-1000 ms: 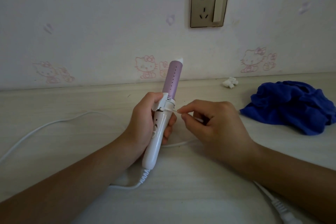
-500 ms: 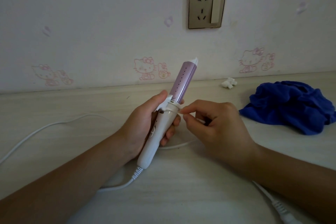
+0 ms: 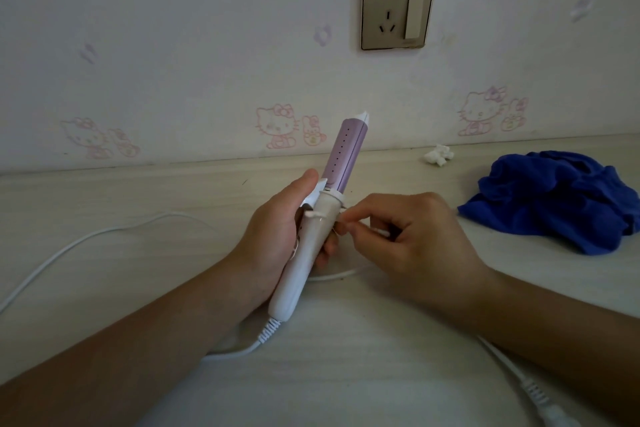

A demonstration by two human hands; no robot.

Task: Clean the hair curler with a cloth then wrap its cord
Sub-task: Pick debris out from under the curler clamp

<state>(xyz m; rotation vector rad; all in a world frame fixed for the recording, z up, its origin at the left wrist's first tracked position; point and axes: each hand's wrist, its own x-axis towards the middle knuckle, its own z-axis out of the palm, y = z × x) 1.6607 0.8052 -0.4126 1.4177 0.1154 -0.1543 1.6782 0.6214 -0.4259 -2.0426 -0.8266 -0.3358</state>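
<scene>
My left hand point(image 3: 273, 236) grips the white handle of the hair curler point(image 3: 341, 156), which points up and leans slightly right, its lilac barrel towards the wall. My right hand point(image 3: 415, 243) pinches a thin white stick point(image 3: 381, 233), seemingly a cotton swab, with its tip at the curler's white collar. The white cord point(image 3: 86, 239) leaves the handle's base, loops across the table to the left, and passes under my right arm to the plug point(image 3: 561, 421) at the lower right. A crumpled blue cloth point(image 3: 554, 198) lies on the table to the right, apart from both hands.
A wall socket with a switch point(image 3: 398, 5) sits on the patterned wall above the curler. A small crumpled white wad point(image 3: 438, 154) lies by the wall, left of the cloth. The pale wooden table point(image 3: 104, 191) runs along the wall.
The curler has tilted from nearly upright to leaning right and turned a little in my left hand. My right fingertips stay at the collar, shifted slightly lower.
</scene>
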